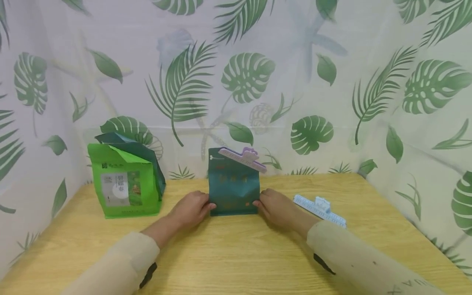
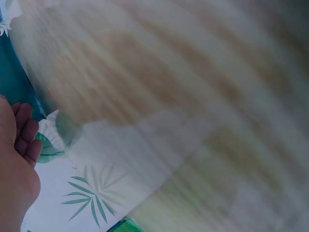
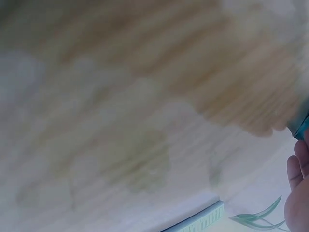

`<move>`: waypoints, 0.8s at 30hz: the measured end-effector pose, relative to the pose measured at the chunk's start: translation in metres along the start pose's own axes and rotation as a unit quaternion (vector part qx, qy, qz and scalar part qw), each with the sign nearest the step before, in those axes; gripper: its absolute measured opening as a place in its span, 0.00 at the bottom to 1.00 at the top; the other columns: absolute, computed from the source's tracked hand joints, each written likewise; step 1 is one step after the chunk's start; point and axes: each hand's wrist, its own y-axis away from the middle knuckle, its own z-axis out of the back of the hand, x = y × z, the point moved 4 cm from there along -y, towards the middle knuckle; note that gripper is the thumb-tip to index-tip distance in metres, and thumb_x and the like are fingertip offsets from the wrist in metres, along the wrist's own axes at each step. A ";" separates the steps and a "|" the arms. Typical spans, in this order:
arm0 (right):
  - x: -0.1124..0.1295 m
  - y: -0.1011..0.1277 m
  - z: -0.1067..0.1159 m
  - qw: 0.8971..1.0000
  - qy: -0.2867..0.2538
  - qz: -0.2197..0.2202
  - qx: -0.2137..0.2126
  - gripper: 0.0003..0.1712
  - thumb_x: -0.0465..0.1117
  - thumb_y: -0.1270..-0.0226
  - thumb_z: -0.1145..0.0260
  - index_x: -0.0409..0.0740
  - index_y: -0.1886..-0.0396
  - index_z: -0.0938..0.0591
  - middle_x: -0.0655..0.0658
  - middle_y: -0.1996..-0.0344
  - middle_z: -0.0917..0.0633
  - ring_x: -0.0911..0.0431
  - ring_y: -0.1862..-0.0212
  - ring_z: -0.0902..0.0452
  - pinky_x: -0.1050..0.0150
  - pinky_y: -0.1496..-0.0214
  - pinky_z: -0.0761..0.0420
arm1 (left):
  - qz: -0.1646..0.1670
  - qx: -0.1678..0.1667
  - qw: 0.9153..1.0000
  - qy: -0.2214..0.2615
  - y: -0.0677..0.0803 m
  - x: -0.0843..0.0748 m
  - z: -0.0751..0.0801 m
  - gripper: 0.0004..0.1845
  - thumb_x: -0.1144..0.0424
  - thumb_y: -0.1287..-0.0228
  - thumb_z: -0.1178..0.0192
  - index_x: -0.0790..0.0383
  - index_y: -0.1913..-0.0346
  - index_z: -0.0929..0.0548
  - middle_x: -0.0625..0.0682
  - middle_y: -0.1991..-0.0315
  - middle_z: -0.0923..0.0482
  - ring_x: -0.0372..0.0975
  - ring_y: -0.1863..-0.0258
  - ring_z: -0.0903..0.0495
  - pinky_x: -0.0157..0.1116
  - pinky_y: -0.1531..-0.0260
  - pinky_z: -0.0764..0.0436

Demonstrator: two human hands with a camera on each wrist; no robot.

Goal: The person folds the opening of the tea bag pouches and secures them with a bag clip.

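Note:
A dark green tea bag (image 1: pixel 234 186) stands upright at the middle of the table, a purple sealing clip (image 1: pixel 243 159) slanting across its top. My left hand (image 1: pixel 193 208) holds the bag's lower left side, thumb on the front edge. On the opposite side my right hand (image 1: pixel 277 207) grips the lower right edge, its thumb also at the front. In the left wrist view the left hand (image 2: pixel 18 145) has curled fingers beside the teal bag (image 2: pixel 15 77). The right wrist view catches part of the right hand (image 3: pixel 298 188) by the bag's corner (image 3: pixel 302 128).
To the left stands a bright green tea bag (image 1: pixel 145 186) with another dark green bag (image 1: pixel 149 153) behind it. A light blue sealing clip (image 1: pixel 320 210) lies on the wooden table (image 1: pixel 236 254), right of my right hand. Leaf-printed cloth (image 1: pixel 254 114) hangs around the back and sides.

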 end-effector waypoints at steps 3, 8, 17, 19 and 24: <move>-0.003 -0.002 -0.001 1.000 -0.009 -0.009 0.000 0.15 0.41 0.26 0.39 0.45 0.76 0.25 0.48 0.76 0.23 0.55 0.71 0.26 0.58 0.66 0.21 | 0.008 0.004 1.000 -0.008 -0.002 0.001 -0.001 0.16 0.56 0.28 0.39 0.59 0.74 0.23 0.47 0.79 0.25 0.40 0.75 0.23 0.38 0.71 0.24; -0.006 -0.003 -0.001 0.999 -0.026 -0.019 -0.002 0.15 0.42 0.25 0.39 0.45 0.75 0.24 0.48 0.75 0.22 0.55 0.70 0.25 0.57 0.64 0.21 | 0.028 0.008 0.999 -0.018 -0.004 0.000 -0.002 0.16 0.55 0.29 0.39 0.59 0.74 0.22 0.48 0.79 0.24 0.42 0.75 0.22 0.40 0.70 0.23; -0.009 -0.006 -0.001 0.999 -0.028 -0.021 -0.010 0.15 0.41 0.26 0.39 0.46 0.76 0.25 0.48 0.76 0.23 0.54 0.71 0.26 0.57 0.66 0.22 | 0.045 0.000 0.998 -0.042 -0.007 0.000 0.000 0.17 0.54 0.29 0.39 0.59 0.75 0.23 0.49 0.80 0.24 0.45 0.74 0.20 0.43 0.68 0.21; -0.009 -0.007 -0.002 0.999 -0.027 -0.019 -0.010 0.15 0.41 0.26 0.39 0.45 0.76 0.25 0.48 0.76 0.23 0.54 0.71 0.25 0.56 0.66 0.22 | 0.049 0.004 0.998 -0.040 -0.007 0.000 0.000 0.17 0.54 0.28 0.39 0.59 0.75 0.23 0.50 0.79 0.23 0.46 0.73 0.20 0.44 0.67 0.21; -0.010 -0.009 -0.005 0.999 -0.027 -0.023 -0.006 0.15 0.41 0.25 0.39 0.45 0.76 0.25 0.48 0.77 0.22 0.53 0.70 0.25 0.56 0.65 0.22 | 0.053 0.005 0.998 -0.038 -0.008 0.003 -0.003 0.17 0.54 0.28 0.40 0.60 0.73 0.22 0.50 0.78 0.23 0.47 0.72 0.20 0.45 0.66 0.21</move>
